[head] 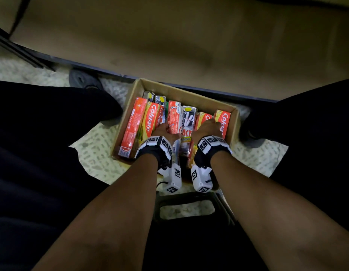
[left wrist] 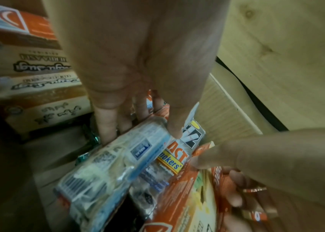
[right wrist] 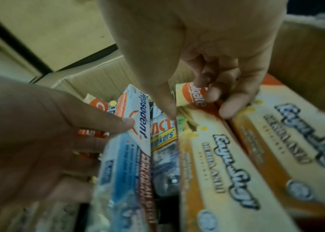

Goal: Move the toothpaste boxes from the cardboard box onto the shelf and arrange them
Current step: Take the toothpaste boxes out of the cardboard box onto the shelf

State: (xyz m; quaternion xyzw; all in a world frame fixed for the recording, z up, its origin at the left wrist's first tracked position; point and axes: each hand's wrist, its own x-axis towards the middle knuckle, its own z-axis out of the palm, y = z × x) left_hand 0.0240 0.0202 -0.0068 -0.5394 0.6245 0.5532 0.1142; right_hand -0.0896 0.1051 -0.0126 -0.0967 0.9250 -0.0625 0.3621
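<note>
The open cardboard box [head: 189, 94] sits on the floor between my legs, packed with toothpaste boxes standing on edge. My left hand [head: 165, 129] grips a white and blue Pepsodent box [head: 174, 116] in the middle; its fingers [left wrist: 106, 125] reach down the far side of the box [left wrist: 118, 157]. My right hand [head: 210, 124] holds an orange and yellow Colgate box [head: 204, 117]. Its curled fingers [right wrist: 227, 109] hook over that box [right wrist: 217, 164] while the thumb touches the Pepsodent box [right wrist: 137, 113]. A grey Fact smokers' box [head: 188, 122] stands between the two.
More red Colgate boxes [head: 134, 124] fill the left side of the carton. A tan shelf board [head: 169, 45] runs across just beyond it. Dark-trousered legs and shoes [head: 83, 79] flank the carton. A black stool [head: 189, 196] is under my forearms.
</note>
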